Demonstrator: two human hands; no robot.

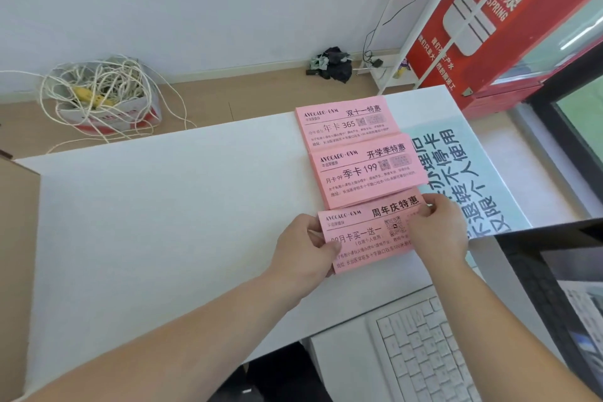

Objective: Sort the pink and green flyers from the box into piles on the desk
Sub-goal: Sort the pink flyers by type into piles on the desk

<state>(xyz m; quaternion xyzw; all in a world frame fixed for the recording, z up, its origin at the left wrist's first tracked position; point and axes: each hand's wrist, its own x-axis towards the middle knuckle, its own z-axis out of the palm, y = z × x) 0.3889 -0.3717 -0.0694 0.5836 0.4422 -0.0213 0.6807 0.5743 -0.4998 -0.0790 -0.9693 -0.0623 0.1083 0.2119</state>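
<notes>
Three piles of pink flyers lie in a row on the white desk. The far pile and the middle pile lie untouched. The nearest pink pile is held from both sides: my left hand grips its left edge with the thumb on top, and my right hand pinches its right end. A brown cardboard box edge shows at the far left. No green flyers are in view.
A pale green sheet with large black characters lies right of the piles. A white keyboard and a dark monitor sit at the lower right. On the floor behind stand a carton of tangled white cable and a red cabinet.
</notes>
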